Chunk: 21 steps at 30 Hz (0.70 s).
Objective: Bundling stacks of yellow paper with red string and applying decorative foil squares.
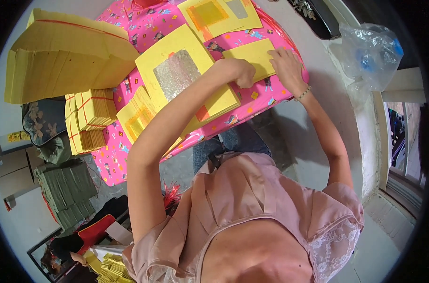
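Yellow rectangular paper piece. Head view: on the pink printed tablecloth, beneath the right hand, whose fingers are spread over its far-right end. Left hand: curled at the near-left end; whether it pinches paper cannot be told. Handling, as judged: steady with the right, keep edges aligned, press evenly against creasing. Appearance: plain, matte, straight-edged; single or folded, unclear.
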Motion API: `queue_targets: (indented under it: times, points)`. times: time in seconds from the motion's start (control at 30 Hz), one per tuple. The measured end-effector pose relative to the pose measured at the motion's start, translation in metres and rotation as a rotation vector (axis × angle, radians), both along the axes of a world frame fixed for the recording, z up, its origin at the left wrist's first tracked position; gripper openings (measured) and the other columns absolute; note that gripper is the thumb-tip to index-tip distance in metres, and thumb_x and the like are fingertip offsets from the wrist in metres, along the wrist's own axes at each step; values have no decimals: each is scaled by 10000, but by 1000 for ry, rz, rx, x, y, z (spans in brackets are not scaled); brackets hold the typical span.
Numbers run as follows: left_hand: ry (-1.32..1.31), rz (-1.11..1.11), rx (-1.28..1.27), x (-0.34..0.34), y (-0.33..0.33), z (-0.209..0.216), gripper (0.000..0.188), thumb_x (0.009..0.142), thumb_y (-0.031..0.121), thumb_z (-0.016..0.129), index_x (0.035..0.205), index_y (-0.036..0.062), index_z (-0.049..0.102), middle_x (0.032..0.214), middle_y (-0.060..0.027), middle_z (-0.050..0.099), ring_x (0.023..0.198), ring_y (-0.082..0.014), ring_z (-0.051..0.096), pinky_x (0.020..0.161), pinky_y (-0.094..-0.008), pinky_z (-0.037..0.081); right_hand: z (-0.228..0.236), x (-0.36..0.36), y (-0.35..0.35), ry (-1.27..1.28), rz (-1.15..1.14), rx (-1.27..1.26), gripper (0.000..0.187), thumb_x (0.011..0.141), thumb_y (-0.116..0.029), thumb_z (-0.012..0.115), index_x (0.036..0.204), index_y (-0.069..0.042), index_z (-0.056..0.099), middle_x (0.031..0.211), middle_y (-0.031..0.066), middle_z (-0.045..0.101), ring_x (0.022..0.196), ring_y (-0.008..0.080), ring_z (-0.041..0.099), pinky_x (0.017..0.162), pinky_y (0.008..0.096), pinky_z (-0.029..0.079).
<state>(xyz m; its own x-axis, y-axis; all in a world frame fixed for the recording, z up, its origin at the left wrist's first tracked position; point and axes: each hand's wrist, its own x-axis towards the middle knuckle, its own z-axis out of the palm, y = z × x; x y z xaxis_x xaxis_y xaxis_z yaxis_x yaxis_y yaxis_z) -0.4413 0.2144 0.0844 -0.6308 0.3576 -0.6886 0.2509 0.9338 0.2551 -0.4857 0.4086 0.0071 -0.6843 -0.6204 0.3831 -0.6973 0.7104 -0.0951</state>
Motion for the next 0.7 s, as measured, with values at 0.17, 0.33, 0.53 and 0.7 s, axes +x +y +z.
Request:
queue_targets:
  times: [0.17,0.33,0.53,0.7]
  points:
    - [356,95,216,30,-9,46,335,928,265,542,1103,17,683,1060,-192,693,993,-379,648,878,-458,505,-2,-9,9,-52,26,-31,237,872,-147,644,1106,-111,659,993,74,617,954,269,601,808,413,477]
    - [864,271,602,102,-54,83,232,911,165,623,1076,16,689,969,-181,691,887,-369,657,780,-423,514,48,-4,-8,-87,234,-266,194,915,-126,605,1091,-67,661,1019,89,631,958,281,609,821,399,485]
    - [873,548,495,193,-76,87,246,864,156,701,1081,40,698,916,-161,668,851,-359,637,753,-411,504,129,62,-48,-283,619,-327,199,886,-148,654,1049,-34,665,1021,94,634,973,278,605,847,391,482]
    - [963,604,446,225,-73,66,369,761,245,804,1050,63,666,921,-111,601,816,-307,573,726,-416,487,142,93,-68,-325,850,-141,275,792,-208,757,994,-43,670,940,88,616,896,272,596,767,373,486]
